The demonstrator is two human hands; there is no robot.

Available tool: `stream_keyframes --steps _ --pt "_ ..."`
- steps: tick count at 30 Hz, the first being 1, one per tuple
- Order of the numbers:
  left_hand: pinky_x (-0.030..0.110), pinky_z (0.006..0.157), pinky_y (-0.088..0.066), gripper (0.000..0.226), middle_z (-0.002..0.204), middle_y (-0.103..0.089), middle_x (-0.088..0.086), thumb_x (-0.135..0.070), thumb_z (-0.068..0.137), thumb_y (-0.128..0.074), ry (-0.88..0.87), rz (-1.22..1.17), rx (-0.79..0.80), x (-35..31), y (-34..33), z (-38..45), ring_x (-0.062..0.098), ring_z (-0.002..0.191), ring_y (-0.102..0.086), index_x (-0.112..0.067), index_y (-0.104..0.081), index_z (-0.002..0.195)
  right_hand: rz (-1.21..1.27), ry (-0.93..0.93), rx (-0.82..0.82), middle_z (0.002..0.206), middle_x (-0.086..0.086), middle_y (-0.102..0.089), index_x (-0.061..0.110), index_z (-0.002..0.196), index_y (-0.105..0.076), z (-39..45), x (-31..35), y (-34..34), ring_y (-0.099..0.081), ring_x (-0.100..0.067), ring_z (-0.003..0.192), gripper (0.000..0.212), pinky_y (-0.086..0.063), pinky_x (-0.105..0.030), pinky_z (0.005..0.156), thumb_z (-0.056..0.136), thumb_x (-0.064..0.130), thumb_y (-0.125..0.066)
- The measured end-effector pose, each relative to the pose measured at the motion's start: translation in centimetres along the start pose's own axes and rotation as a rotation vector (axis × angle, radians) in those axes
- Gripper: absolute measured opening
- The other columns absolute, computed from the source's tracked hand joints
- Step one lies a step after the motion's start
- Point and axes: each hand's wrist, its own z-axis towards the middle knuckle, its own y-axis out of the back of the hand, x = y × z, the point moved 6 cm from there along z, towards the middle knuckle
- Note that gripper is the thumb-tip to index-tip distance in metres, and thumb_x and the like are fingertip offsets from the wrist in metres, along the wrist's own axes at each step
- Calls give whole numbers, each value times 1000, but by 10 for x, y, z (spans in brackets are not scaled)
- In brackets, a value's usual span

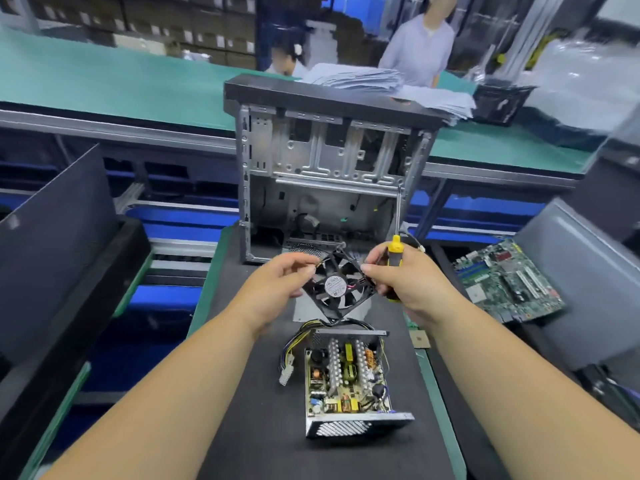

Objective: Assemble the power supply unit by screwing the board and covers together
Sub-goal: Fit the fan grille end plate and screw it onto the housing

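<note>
Power supply unit (349, 382) lies open on the dark mat of the desk (242, 427), cover off: a board crowded with ribbed silver heat sinks, yellow transformers, copper coils and black capacitors, seated in a grey metal tray with a perforated end wall nearest the camera. Bundle of yellow and black wires (294, 344) leaves its left side, ending in a white plug. Above it, held in the air, a square black fan (337, 285) with a round white label at the hub. Left hand (277, 284) pinches the fan's left corner with curled fingers. Right hand (405, 275) pinches the right corner with its fingertips while its remaining fingers are wrapped round a yellow-and-black screwdriver (394, 251), steel shaft pointing up. Behind stands an open, bare-metal computer case (329, 161). A green motherboard (505, 282) lies right.
</note>
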Motion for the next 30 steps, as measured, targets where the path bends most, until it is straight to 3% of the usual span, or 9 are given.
stream_keyframes --steps 2,6,10,14,20,23,27,30 --pt "20 81 -50 17 101 -71 -11 -24 93 -65 -52 43 -22 -8 -4 -9 3 94 -63 -36 -74 101 40 -12 -3 55 1 -57 18 79 -67 -8 -7 7 -51 -13 47 13 -45 -21 50 84 9 -74" --pt "20 86 -50 22 99 -72 -7 -17 88 -72 -123 154 -99 -15 -18 -31 16 92 -63 -36 -75 97 66 -79 -5 59 6 -61 23 84 -74 -24 -26 26 -50 -12 48 6 -46 -28 53 88 19 -71" --pt "15 79 -47 26 101 -71 -11 -19 89 -71 -172 329 -169 -19 -35 -54 5 81 -59 -37 -72 107 371 -136 -50 62 -1 -60 14 92 -71 -39 -45 42 -44 -9 42 5 -42 -23 44 91 11 -67" --pt "5 73 -43 29 98 -69 -15 -20 90 -70 -192 407 -194 -17 -55 -81 -7 81 -60 -46 -70 102 714 -247 -80 62 -1 -58 11 94 -64 -55 -70 53 -39 -7 39 3 -38 -20 38 93 13 -65" --pt "11 79 -43 30 101 -67 -17 -20 90 -69 -179 483 -277 -9 -65 -112 -4 88 -60 -48 -69 102 852 -367 -162 62 -1 -59 12 85 -59 -79 -107 58 -37 -7 37 11 -37 -19 37 92 15 -68" --pt "17 86 -46 27 102 -68 -16 -17 89 -69 -155 471 -293 -3 -65 -118 -4 91 -61 -38 -72 106 746 -339 -179 64 -2 -58 12 78 -58 -83 -115 62 -38 -7 38 16 -38 -20 39 91 10 -67" --pt "20 88 -43 24 102 -63 -18 -22 90 -69 -156 723 -241 4 -67 -113 0 96 -58 -36 -71 109 242 -186 -69 72 -2 -70 19 74 -65 -85 -106 62 -42 -12 45 17 -39 -27 51 90 17 -68" --pt "26 94 -44 29 108 -61 -15 -24 92 -66 -155 895 -138 13 -73 -104 8 105 -56 -31 -68 120 -47 -87 40 80 4 -71 26 85 -70 -84 -94 52 -49 -11 55 7 -41 -29 56 90 22 -67"
